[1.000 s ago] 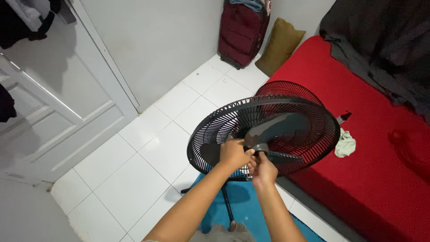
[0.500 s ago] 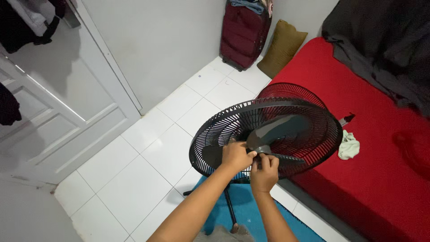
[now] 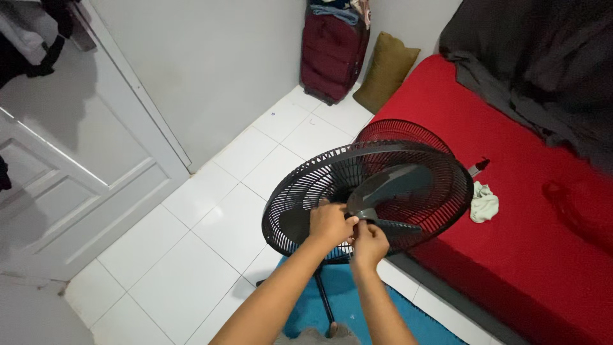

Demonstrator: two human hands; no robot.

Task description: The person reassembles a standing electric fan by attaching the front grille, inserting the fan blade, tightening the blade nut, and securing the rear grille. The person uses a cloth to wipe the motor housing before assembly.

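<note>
At the far left a white door (image 3: 76, 166) stands beside the white tiled floor (image 3: 191, 243), and a dark red suitcase (image 3: 333, 48) with an olive cushion (image 3: 385, 71) is set against the far wall. Near the middle, a black standing fan (image 3: 367, 191) is tilted back on its stand over a blue mat (image 3: 348, 306), its front grille removed and leaned behind it against the red bed (image 3: 523, 191). The left hand (image 3: 331, 223) is clenched over the hub at the centre of the grey blades (image 3: 389, 185), and the right hand (image 3: 369, 243) is pinched on the same hub just beside it, the two hands touching. The step in hand appears to be the working of the blade fastening at the hub. The next move would seem to call for the blades to be steadied while the hub piece is turned. A pale green cloth (image 3: 483, 202) lies on the bed at the right, with dark bedding (image 3: 543, 70) heaped beyond.
</note>
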